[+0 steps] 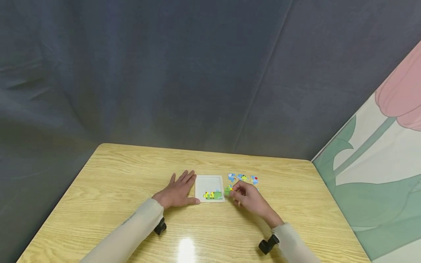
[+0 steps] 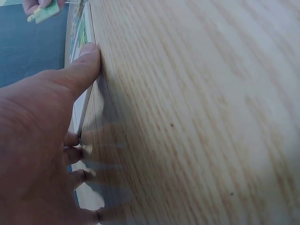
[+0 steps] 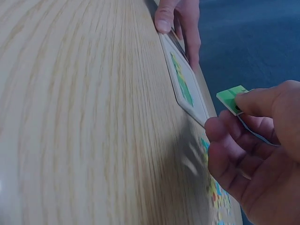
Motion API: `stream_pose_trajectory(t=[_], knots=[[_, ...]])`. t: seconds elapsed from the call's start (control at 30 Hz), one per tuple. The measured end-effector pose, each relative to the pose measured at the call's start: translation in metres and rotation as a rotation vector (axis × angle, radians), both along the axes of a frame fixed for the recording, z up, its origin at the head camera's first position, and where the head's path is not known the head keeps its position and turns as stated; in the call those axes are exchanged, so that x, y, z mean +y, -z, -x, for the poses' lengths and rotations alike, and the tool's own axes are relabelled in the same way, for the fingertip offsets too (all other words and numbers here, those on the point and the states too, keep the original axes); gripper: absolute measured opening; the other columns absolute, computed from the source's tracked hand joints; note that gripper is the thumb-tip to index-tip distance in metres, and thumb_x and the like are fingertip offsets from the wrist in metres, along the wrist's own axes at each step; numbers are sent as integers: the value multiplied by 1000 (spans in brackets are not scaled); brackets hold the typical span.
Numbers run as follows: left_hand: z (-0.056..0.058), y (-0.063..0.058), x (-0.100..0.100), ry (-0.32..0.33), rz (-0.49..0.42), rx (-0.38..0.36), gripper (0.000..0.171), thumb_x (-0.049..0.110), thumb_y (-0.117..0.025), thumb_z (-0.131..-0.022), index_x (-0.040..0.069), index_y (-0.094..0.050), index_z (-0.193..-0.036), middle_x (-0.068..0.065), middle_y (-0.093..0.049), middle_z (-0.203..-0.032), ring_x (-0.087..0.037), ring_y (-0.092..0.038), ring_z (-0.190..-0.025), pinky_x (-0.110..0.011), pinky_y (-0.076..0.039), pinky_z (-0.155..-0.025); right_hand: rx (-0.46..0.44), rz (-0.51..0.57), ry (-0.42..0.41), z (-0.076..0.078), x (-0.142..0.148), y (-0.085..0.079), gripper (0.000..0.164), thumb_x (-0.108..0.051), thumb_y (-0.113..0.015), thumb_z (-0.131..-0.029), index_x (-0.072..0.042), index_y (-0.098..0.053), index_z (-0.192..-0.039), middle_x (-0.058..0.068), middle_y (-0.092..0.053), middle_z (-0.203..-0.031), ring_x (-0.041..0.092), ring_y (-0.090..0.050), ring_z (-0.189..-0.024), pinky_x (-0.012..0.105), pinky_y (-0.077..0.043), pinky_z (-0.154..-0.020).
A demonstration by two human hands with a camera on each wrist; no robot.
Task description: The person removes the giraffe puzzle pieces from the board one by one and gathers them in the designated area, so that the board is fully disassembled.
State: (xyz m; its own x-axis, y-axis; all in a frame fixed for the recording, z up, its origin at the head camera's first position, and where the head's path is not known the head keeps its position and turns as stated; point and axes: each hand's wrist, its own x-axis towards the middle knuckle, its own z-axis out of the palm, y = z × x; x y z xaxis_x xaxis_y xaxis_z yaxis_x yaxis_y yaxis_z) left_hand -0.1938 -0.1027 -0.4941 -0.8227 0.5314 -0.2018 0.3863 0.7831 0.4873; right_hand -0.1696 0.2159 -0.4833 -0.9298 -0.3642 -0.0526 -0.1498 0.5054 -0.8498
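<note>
Nearest the camera, two sleeved forearms are reaching out over the wooden counter point(image 1: 115, 182), each wearing one black wrist camera. The left hand point(image 1: 177, 191) is lying flat on the counter with its fingers straight and spread, holding nothing; its thumb is pressing against the near left corner of the white puzzle tray point(image 1: 209, 182), and the wrist view shows the thumb tip touching the tray's edge. The right hand point(image 1: 248, 197) is curling its fingers and pinching one green puzzle piece point(image 3: 232, 99) between thumb and fingertips, holding it lifted off the counter just beside the tray's right edge. The single tray is sitting between the two hands, and a row of fitted pieces point(image 1: 213, 195), yellow and green, is filling its near edge; how many pieces are in that row cannot be told. Just beyond the right hand, about three loose puzzle pieces point(image 1: 243, 178) in blue with yellow and red marks are lying on the counter in a row, to the right of the tray and apart from it. Farther back, a dark grey fabric backdrop point(image 1: 164, 73) is hanging behind the counter, and one panel with a painted pink tulip point(image 1: 398, 98) is standing at the far right.
</note>
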Motion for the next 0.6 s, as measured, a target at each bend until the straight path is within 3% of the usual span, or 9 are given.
stream_pose_trajectory(t=[0.23, 0.47, 0.6], knots=[[1, -3, 1, 2, 37, -4, 98, 55, -65, -103, 6, -17, -172, -12, -7, -182, -36, -4, -170, -71, -2, -132, 6, -55, 25, -4, 13, 0, 18, -20, -63, -109, -3, -64, -105, 14, -64, -81, 10, -54, -62, 22, -43, -53], [0, -7, 0, 11, 48, -2, 97, 55, -64, -103, 5, -17, -172, -12, -8, -182, -37, -4, -170, -72, -3, -132, 88, -228, 46, -7, 18, 3, 17, -18, -64, -108, -10, -71, -95, 0, -60, -72, 3, -47, -60, 20, -40, -54], [0, -3, 0, 4, 40, -9, 98, 56, -64, -103, 6, -16, -172, -10, -6, -182, -35, -2, -170, -71, -1, -132, 109, -316, 27, -10, 18, 4, 18, -15, -66, -105, -12, -71, -88, -4, -59, -71, 2, -44, -61, 18, -37, -57]])
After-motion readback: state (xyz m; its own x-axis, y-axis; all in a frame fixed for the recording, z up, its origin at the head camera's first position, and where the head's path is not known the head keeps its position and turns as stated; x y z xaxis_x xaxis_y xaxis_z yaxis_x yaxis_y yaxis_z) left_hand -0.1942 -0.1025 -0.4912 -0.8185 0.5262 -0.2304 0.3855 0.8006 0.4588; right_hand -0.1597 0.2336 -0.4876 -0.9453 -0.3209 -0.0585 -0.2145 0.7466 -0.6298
